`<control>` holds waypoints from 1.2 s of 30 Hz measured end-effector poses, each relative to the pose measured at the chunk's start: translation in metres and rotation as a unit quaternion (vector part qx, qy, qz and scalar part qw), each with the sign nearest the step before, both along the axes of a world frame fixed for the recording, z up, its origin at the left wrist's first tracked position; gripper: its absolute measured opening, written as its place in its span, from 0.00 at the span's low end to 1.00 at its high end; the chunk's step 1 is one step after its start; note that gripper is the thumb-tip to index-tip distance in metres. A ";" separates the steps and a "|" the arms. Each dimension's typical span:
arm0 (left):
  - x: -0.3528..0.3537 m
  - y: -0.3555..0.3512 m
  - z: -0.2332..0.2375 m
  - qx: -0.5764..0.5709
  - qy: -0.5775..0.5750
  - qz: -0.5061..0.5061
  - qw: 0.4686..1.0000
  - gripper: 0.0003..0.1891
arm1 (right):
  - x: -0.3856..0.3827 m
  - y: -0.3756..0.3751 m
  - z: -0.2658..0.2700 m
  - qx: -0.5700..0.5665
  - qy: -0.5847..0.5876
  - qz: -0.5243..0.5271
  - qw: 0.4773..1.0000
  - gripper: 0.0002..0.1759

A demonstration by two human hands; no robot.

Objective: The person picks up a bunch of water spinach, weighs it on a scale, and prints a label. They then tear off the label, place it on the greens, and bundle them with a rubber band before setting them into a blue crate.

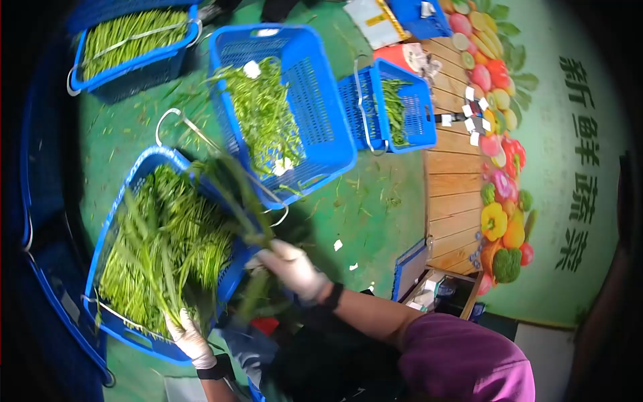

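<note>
A blue basket (104,244) at the lower left is filled with long green leafy stems (130,268). My left hand (189,340), in a white glove, is at the basket's near edge with its fingers closed round the lower ends of some stems. Above the basket's right side, my right hand (296,269), also gloved in white, grips a bunch of green stems (234,191). That bunch is blurred, and its leaves hang down below the hand. A dark band is on each wrist.
Another blue basket (321,107) with loose greens stands beyond, and a smaller one (418,100) to its right. A full basket (134,77) is at the upper left. Scraps lie on the green floor (321,231). An open drawer (452,291) is at the right.
</note>
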State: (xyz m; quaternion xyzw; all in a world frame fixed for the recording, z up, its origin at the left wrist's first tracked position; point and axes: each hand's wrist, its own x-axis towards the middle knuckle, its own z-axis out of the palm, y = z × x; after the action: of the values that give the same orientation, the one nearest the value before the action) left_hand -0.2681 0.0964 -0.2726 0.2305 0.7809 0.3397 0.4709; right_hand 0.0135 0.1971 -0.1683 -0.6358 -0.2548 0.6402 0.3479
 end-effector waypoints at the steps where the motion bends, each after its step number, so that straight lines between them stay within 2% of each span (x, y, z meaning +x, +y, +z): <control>1: 0.003 0.009 -0.003 -0.132 -0.152 0.098 0.975 0.13 | -0.003 0.005 -0.018 -0.061 -0.038 0.046 0.996 0.12; 2: 0.014 0.021 0.005 -0.206 -0.245 0.274 0.907 0.15 | -0.009 0.001 -0.028 -0.124 -0.054 0.061 0.989 0.11; 3: 0.018 0.030 0.020 -0.172 -0.331 0.193 0.908 0.18 | -0.021 0.000 -0.025 -0.124 -0.111 0.073 0.983 0.11; 4: 0.028 0.037 0.022 -0.157 -0.323 0.200 0.912 0.19 | -0.037 -0.009 -0.035 -0.036 -0.125 0.047 0.990 0.12; 5: 0.037 0.040 0.027 -0.147 -0.313 0.211 0.914 0.20 | -0.046 -0.005 -0.023 -0.049 -0.086 0.082 0.992 0.14; 7: 0.054 0.052 0.063 -0.135 -0.373 0.102 0.912 0.21 | -0.063 -0.012 -0.013 -0.003 -0.163 0.174 0.971 0.15; 9: 0.063 0.054 0.088 -0.169 -0.404 0.020 0.899 0.22 | -0.079 -0.028 -0.009 -0.030 -0.165 0.269 0.949 0.16; 10: 0.067 0.047 0.071 -0.204 -0.437 0.054 0.874 0.23 | -0.079 -0.027 -0.012 -0.038 -0.226 0.446 0.865 0.16; 11: 0.068 0.032 0.046 -0.240 -0.462 0.100 0.848 0.23 | -0.073 -0.037 -0.024 0.082 -0.284 0.542 0.787 0.15; 12: 0.069 0.029 0.044 -0.206 -0.489 0.120 0.839 0.23 | -0.055 -0.030 -0.016 0.190 -0.257 0.524 0.789 0.10; 13: 0.070 0.029 0.044 -0.169 -0.508 0.144 0.832 0.22 | -0.043 -0.030 -0.019 0.265 -0.281 0.481 0.787 0.09; 14: 0.063 0.017 0.026 -0.152 -0.487 0.186 0.840 0.22 | -0.035 -0.029 -0.026 0.233 -0.323 0.457 0.795 0.11; 15: 0.053 0.008 0.015 -0.132 -0.471 0.222 0.844 0.21 | -0.024 -0.025 -0.020 0.157 -0.282 0.425 0.846 0.18; 16: 0.046 0.014 0.029 -0.108 -0.479 0.261 0.831 0.20 | -0.018 -0.025 -0.020 -0.018 -0.077 0.276 0.958 0.19; 17: 0.043 0.021 0.043 -0.081 -0.494 0.292 0.815 0.20 | -0.011 -0.025 -0.020 -0.173 0.087 0.033 0.981 0.20; 18: 0.037 0.019 0.043 -0.090 -0.443 0.322 0.832 0.19 | -0.004 -0.026 -0.018 -0.196 0.088 0.012 0.977 0.22; 20: 0.023 0.004 0.044 -0.045 -0.387 0.311 0.867 0.15 | -0.005 -0.022 -0.010 -0.167 0.047 0.047 0.984 0.22; 23: 0.029 -0.018 0.036 -0.021 -0.372 0.350 0.860 0.11 | -0.012 -0.027 -0.013 -0.169 0.032 0.061 0.983 0.19; 24: 0.037 -0.013 0.051 -0.040 -0.380 0.359 0.852 0.10 | -0.016 -0.032 -0.015 -0.174 0.020 0.109 0.979 0.18; 25: 0.044 -0.017 0.053 -0.052 -0.406 0.323 0.853 0.10 | -0.021 -0.036 -0.016 -0.176 0.008 0.157 0.972 0.17; 26: 0.052 -0.008 0.067 -0.117 -0.425 0.310 0.842 0.10 | -0.037 -0.044 -0.014 -0.183 0.004 0.226 0.957 0.16; 27: 0.058 0.001 0.080 -0.181 -0.444 0.295 0.826 0.10 | -0.047 -0.047 -0.019 0.011 -0.144 0.529 0.836 0.14; 29: 0.069 -0.011 0.075 -0.202 -0.430 0.269 0.838 0.09 | -0.075 -0.053 -0.015 -0.064 -0.141 0.669 0.727 0.12; 30: 0.067 -0.014 0.074 -0.216 -0.378 0.262 0.861 0.09 | -0.078 -0.058 -0.017 -0.026 -0.146 0.687 0.712 0.11; 31: 0.062 -0.017 0.074 -0.216 -0.375 0.268 0.861 0.09 | -0.076 -0.056 -0.019 -0.025 -0.141 0.691 0.709 0.11; 33: 0.047 -0.023 0.081 -0.173 -0.307 0.323 0.878 0.10 | -0.061 -0.043 -0.024 -0.062 -0.146 0.578 0.801 0.13; 35: 0.035 -0.028 0.087 -0.089 -0.305 0.335 0.887 0.13 | -0.049 -0.027 -0.019 -0.127 -0.113 0.420 0.891 0.16; 36: 0.033 -0.026 0.092 -0.075 -0.285 0.334 0.895 0.13 | -0.030 -0.034 -0.041 -0.124 -0.107 0.380 0.910 0.20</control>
State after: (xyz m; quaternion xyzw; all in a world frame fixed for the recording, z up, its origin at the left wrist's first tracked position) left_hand -0.2348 0.0702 -0.1805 -0.1868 0.6671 0.4689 0.5478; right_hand -0.0161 0.1628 -0.2096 -0.5939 -0.4312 0.6785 -0.0325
